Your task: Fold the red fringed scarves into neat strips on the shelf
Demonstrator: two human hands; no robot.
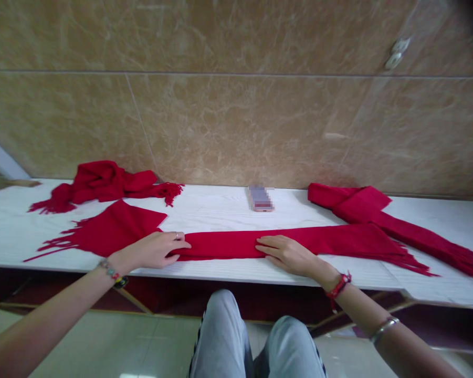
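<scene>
A red fringed scarf (224, 245) lies lengthwise along the white tabletop, its middle part folded into a narrow, flat band. At the band's left end rests my left hand (155, 249), thumb apart from the fingers, which lie on the cloth where the scarf turns into a wider fringed end (114, 228). My right hand (289, 254) lies flat on the band further right, fingers stretched out. Beyond it the scarf runs to another fringed end on the right. Cloth under both palms is hidden.
A crumpled red scarf (102, 181) lies at the back left. Another folded red scarf (362, 207) lies at the right, touching the middle one. A phone (261, 198) rests near the tiled wall (236, 126). Open shelf compartments (260, 304) show below the tabletop (220, 273), above my knees.
</scene>
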